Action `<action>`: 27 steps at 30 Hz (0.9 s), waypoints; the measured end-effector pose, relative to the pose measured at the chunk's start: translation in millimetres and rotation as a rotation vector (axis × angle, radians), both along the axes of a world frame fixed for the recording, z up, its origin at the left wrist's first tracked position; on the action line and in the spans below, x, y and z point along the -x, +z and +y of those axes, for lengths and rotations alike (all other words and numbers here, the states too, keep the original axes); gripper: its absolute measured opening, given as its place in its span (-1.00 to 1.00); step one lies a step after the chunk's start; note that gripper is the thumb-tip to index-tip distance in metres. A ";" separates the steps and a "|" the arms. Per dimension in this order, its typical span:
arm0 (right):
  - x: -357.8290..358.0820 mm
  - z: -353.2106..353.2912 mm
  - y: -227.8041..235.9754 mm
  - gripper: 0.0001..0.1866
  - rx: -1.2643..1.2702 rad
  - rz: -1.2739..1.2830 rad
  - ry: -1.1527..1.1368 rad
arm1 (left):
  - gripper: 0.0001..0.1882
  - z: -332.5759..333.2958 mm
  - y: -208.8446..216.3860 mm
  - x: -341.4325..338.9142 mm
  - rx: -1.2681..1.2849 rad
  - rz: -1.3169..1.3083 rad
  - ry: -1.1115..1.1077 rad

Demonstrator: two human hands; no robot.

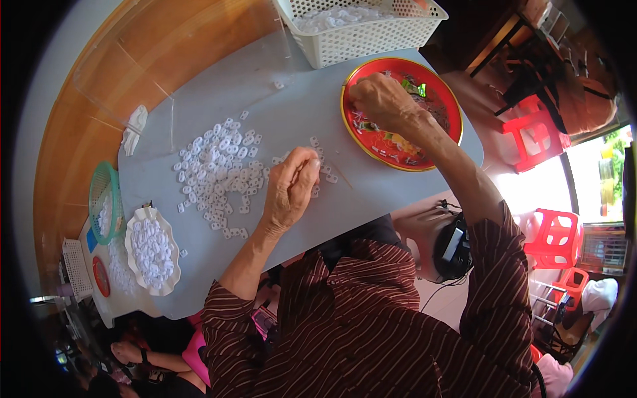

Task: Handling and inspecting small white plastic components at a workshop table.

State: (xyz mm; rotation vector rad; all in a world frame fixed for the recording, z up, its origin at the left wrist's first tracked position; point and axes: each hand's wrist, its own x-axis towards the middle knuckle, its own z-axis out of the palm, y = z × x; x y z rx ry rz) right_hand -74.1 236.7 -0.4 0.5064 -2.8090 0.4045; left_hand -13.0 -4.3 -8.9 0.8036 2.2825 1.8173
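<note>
My left hand [290, 188] is closed above the grey table [312, 99], thumb and fingers pinched together; whatever it holds is too small or hidden to make out. Small white plastic pieces with two holes [219, 156] lie in a loose pile to its left, and several more sit flat just beyond it. Over at the right, my right hand [383, 99] dips into a round red tray [436, 83] with a gold rim. Its fingers are curled together and their tips are hidden. Tiny slim pieces and a green wrapper [415, 88] lie in the tray.
A white perforated basket [365, 50] of white pieces stands at the far edge. On the left are a scalloped white dish [175, 268] and a green basket [97, 192], both with white pieces. A thin stick [344, 176] lies near my left hand. Red stools [554, 239] stand right.
</note>
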 end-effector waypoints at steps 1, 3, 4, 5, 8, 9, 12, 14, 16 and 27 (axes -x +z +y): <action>-1.4 0.8 1.1 -0.93 -0.009 -0.007 -0.023 | -0.82 0.1 -0.5 -0.6 -0.001 -0.003 0.002; 1.0 3.8 -0.9 -0.92 0.033 0.028 0.003 | -0.84 0.1 -2.4 -2.0 -0.023 0.031 0.012; -0.2 6.0 3.0 -0.92 0.052 0.001 -0.005 | -0.84 0.0 -2.6 -2.5 -0.027 0.027 0.009; -1.6 8.3 7.7 -0.92 0.072 -0.027 -0.014 | -0.85 -0.4 -2.1 -2.9 -0.023 0.019 0.000; -5.0 23.4 14.4 -0.85 0.250 -0.060 -0.061 | -0.87 1.6 -2.3 -4.7 -0.014 0.032 -0.028; -6.1 28.0 15.5 -0.81 0.356 -0.064 -0.090 | -0.88 2.9 -2.5 -5.3 -0.005 0.054 -0.038; -10.1 34.2 15.0 -0.79 0.377 -0.123 -0.132 | -0.89 3.3 -3.6 -6.2 0.000 0.075 -0.041; -14.4 35.0 18.7 -0.79 0.400 -0.165 -0.171 | -0.89 3.7 -3.1 -6.6 0.003 0.060 -0.044; -14.1 38.7 24.1 -0.73 0.133 -0.314 -0.197 | -0.88 3.6 -4.1 -6.1 0.011 0.068 -0.026; -13.8 32.7 32.5 -0.84 -0.142 -0.170 -0.122 | -0.84 4.3 -3.0 -6.5 0.055 0.082 -0.047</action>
